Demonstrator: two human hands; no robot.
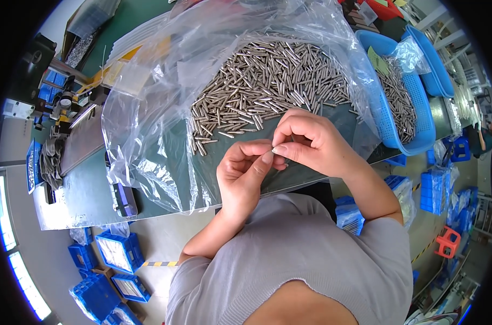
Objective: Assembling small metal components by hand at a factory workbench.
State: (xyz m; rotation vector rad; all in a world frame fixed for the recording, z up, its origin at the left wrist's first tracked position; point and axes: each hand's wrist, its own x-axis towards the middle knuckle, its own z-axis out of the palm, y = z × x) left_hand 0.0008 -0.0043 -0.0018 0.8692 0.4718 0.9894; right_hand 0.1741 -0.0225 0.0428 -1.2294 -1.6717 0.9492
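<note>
Pinching one small metal pin (271, 147) between both hands: L hand (245, 176) & R hand (305, 142) fingertips clamp it, at the bench's near edge, just short of the pin pile (267, 81). Keep grip light, roll it, check w/ care.

A heap of metal pins (267, 81) lies on a clear plastic bag (148, 130) spread on the table (83, 189). At three o'clock from the heap stands a basket (389, 130) holding more pins; another basket (438, 76) lies beyond it at three o'clock
</note>
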